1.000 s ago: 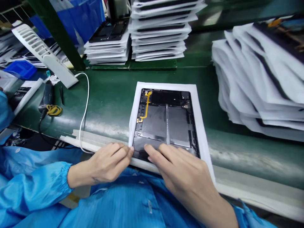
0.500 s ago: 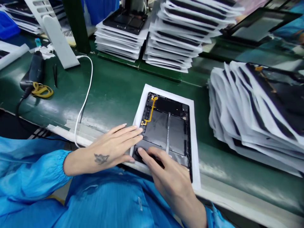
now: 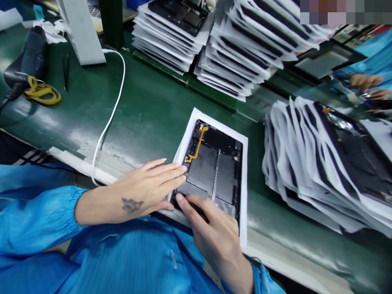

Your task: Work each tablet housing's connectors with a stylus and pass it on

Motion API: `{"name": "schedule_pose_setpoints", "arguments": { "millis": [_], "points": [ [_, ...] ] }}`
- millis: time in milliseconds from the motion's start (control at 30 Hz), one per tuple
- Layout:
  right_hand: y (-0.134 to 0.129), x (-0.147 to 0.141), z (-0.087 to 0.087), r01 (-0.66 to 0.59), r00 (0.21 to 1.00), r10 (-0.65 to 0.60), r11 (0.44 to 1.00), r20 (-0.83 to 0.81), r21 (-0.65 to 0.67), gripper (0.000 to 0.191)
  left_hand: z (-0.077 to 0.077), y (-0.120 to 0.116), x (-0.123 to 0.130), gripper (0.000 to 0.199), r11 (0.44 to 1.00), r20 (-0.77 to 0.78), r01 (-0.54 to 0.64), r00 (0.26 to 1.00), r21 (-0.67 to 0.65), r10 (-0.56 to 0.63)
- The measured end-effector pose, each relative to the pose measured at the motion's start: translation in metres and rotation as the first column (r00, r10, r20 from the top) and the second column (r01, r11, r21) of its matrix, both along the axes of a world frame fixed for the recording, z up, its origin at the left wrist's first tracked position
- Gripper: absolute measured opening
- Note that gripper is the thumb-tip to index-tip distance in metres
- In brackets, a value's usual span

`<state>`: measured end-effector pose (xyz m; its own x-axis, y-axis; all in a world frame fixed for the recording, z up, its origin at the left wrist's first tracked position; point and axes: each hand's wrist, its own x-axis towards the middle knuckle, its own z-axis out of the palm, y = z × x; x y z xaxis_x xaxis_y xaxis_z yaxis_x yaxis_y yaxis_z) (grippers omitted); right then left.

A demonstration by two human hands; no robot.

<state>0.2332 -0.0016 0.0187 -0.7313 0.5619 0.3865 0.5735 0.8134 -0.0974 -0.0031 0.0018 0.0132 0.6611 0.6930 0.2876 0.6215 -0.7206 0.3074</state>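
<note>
An opened tablet housing (image 3: 226, 168) with dark battery panels lies on a white sheet (image 3: 244, 196) near the table's front edge. An orange flex cable (image 3: 199, 143) runs down its upper left side. My left hand (image 3: 153, 183) is flat with its fingers extended, the fingertips resting on the housing's left edge. Over the lower left corner, my right hand (image 3: 211, 228) is bent, its index fingertip pressing on the housing. Its other fingers curl underneath, and whatever they may hold is hidden.
Paper-interleaved stacks of housings stand at the back (image 3: 171, 45), back centre (image 3: 235, 53) and right (image 3: 300, 163). A white cable (image 3: 114, 110), tweezers (image 3: 65, 72) and a dark heat gun (image 3: 29, 57) lie left. Another person's hands (image 3: 369, 83) show at upper right.
The camera view has tilted and shifted, bringing another person's hands into sight at upper right. Both my hands keep nearly the same places on the housing.
</note>
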Motion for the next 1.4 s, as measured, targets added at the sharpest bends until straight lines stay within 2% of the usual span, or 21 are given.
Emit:
{"name": "schedule_pose_setpoints", "arguments": {
  "millis": [67, 233, 400, 500, 567, 633, 667, 733, 767, 800, 867, 933, 1000, 1067, 1200, 1400],
  "points": [
    [0.002, -0.002, 0.008, -0.036, 0.999, 0.036, 0.999, 0.03, 0.004, 0.03, -0.001, 0.0, 0.0, 0.05, 1.0, -0.01, 0.001, 1.0, 0.0, -0.001],
    [0.013, -0.01, 0.033, -0.187, 0.954, 0.187, 0.982, 0.233, -0.026, 0.034, -0.01, 0.001, 0.001, 0.052, 1.0, -0.004, -0.001, 1.0, 0.019, 0.001],
    [0.024, -0.013, 0.033, -0.272, 0.924, 0.245, 0.961, 0.293, 0.056, 0.03, -0.012, 0.003, -0.001, 0.052, 0.999, -0.04, 0.007, 0.999, 0.042, -0.005],
    [0.026, -0.005, 0.032, -0.252, 0.934, 0.219, 0.964, 0.282, 0.086, 0.03, -0.01, 0.002, -0.003, 0.054, 0.996, -0.067, 0.014, 0.998, 0.092, -0.007],
    [0.019, 0.003, 0.033, -0.16, 0.971, 0.134, 0.98, 0.198, 0.119, 0.026, -0.01, -0.001, -0.005, 0.055, 0.991, -0.039, -0.028, 0.999, 0.129, 0.033],
    [0.005, 0.01, 0.032, 0.033, 0.999, -0.032, 0.99, -0.009, 0.139, 0.027, -0.012, -0.006, -0.007, 0.049, 0.983, 0.034, -0.075, 0.997, 0.168, 0.071],
    [-0.003, 0.012, 0.031, 0.142, 0.979, -0.123, 0.984, -0.163, 0.107, 0.032, -0.013, -0.009, -0.008, 0.042, 0.977, 0.077, -0.087, 0.994, 0.193, 0.074],
    [-0.018, 0.014, 0.026, 0.257, 0.853, -0.264, 0.963, -0.45, -0.078, 0.031, -0.016, -0.015, -0.01, 0.033, 0.967, 0.134, -0.07, 0.99, 0.243, 0.038],
    [-0.024, 0.013, 0.023, 0.244, 0.789, -0.309, 0.951, -0.531, -0.191, 0.03, -0.016, -0.017, -0.011, 0.032, 0.963, 0.142, -0.049, 0.99, 0.265, 0.012],
    [-0.028, 0.011, 0.02, 0.202, 0.751, -0.337, 0.936, -0.569, -0.288, 0.039, -0.017, -0.019, -0.011, 0.032, 0.959, 0.138, -0.027, 0.99, 0.28, -0.012],
    [-0.031, 0.008, 0.011, 0.09, 0.752, -0.313, 0.92, -0.58, -0.381, 0.06, -0.017, -0.02, -0.011, 0.033, 0.954, 0.111, 0.014, 0.993, 0.299, -0.05],
    [-0.03, 0.004, 0.0, 0.017, 0.774, -0.213, 0.949, -0.596, -0.316, 0.057, -0.016, -0.019, -0.009, 0.033, 0.948, 0.076, 0.046, 0.994, 0.314, -0.073],
    [-0.028, 0.001, -0.011, -0.017, 0.801, -0.086, 0.986, -0.593, -0.166, 0.036, -0.015, -0.017, -0.007, 0.033, 0.944, 0.045, 0.065, 0.995, 0.324, -0.084],
    [-0.028, 0.0, -0.021, -0.002, 0.851, -0.017, 0.999, -0.525, -0.036, 0.021, -0.015, -0.016, -0.004, 0.033, 0.942, 0.03, 0.065, 0.996, 0.33, -0.079],
    [-0.03, 0.0, -0.027, 0.058, 0.914, -0.026, 0.996, -0.404, 0.067, 0.019, -0.016, -0.016, 0.0, 0.031, 0.939, 0.037, 0.041, 0.998, 0.343, -0.058],
    [-0.034, 0.005, -0.024, 0.13, 0.916, -0.089, 0.988, -0.392, 0.079, 0.018, -0.015, -0.02, 0.002, 0.034, 0.951, 0.045, -0.001, 0.999, 0.309, -0.013]
  ]
}}
